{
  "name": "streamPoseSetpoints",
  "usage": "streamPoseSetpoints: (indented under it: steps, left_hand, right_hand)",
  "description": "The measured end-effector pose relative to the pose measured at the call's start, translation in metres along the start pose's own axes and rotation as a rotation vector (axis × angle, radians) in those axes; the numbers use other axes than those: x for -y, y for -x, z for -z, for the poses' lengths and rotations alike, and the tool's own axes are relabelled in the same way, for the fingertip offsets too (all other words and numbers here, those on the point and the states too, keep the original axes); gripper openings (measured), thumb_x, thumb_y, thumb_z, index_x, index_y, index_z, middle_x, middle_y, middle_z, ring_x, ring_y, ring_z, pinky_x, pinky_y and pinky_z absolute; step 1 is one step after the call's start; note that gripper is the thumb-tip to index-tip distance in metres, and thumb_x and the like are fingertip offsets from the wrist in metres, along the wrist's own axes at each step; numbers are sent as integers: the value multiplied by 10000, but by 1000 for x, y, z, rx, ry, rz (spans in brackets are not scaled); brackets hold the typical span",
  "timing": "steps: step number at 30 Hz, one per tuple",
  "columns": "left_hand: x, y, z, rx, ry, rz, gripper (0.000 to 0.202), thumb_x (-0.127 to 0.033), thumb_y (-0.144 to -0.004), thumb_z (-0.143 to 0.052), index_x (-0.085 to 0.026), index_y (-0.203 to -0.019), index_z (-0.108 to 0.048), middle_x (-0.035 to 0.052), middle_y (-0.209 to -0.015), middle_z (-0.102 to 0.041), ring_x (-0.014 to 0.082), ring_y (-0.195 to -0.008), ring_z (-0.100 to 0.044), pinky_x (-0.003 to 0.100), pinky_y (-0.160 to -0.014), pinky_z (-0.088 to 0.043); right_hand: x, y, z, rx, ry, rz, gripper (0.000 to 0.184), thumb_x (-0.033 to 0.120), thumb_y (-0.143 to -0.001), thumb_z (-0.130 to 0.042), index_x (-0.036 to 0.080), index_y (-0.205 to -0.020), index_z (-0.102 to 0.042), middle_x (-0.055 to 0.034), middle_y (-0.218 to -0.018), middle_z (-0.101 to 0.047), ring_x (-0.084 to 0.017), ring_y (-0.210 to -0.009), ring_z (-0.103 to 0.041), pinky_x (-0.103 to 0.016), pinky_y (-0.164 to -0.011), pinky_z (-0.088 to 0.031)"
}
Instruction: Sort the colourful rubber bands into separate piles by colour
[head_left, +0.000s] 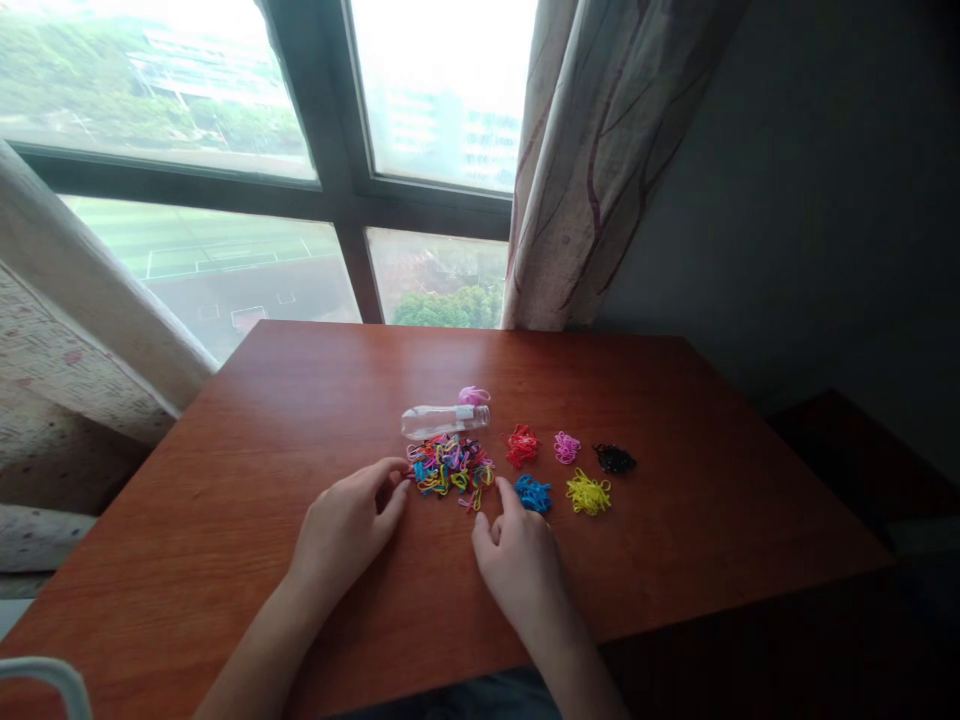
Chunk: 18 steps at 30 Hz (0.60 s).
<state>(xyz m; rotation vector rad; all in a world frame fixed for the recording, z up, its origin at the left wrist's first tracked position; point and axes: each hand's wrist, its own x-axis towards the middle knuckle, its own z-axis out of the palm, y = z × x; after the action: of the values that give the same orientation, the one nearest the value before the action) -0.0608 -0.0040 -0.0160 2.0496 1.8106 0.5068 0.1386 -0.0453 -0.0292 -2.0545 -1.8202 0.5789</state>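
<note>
A mixed heap of small coloured rubber bands (pixel 450 468) lies mid-table. My left hand (pixel 349 525) rests on the wood just left of the heap, its fingers loosely apart and its fingertips near the heap's edge. My right hand (pixel 517 560) rests below the heap with its fingers curled in and one finger pointing up toward the blue pile (pixel 532 493). Separate piles lie to the right: red (pixel 521 446), pink (pixel 566 447), yellow (pixel 588 493) and black (pixel 615 459). Neither hand visibly holds a band.
A clear plastic bottle (pixel 444 420) lies on its side behind the heap, a pink cap (pixel 473 395) beside it. The wooden table (pixel 675 560) stands against a window (pixel 337 150) with curtains (pixel 592 170); a dark wall is on the right.
</note>
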Motion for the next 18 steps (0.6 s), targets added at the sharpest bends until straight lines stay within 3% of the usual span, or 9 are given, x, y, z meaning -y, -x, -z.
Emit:
streamPoseSetpoints:
  steps: [9,13,18]
  left_hand:
    - [0,4,-3,4,-16,-8,275,-388,-909,-467,-259,-1062,-654,6,-949,-747,210,-842,-691,275,-698,-465]
    - [-1,5,-4,2,-22,-8,271,-379,-909,-467,-264,-1067,-654,3,-947,-745,205,-840,-689,271,-690,-464]
    - [-1,8,-4,10,-29,-12,252,-361,-908,-473,-262,-1055,-651,0,-947,-742,196,-836,-689,264,-684,-464]
  right_hand:
    - [9,4,-8,46,-193,164,384,164,-838,-545,173,-1209,-639,8,-632,-678,-170,-570,-635,-239,-560,-367]
    - [6,-8,-1,-42,-212,103,431,149,-855,-498,108,-1274,-590,12,-586,-657,-172,-573,-628,-242,-581,-384]
    - [9,-27,0,-4,-135,-2,545,175,-834,-548,43,-1361,-511,-64,-698,-710,-223,-718,-684,-258,-643,-423]
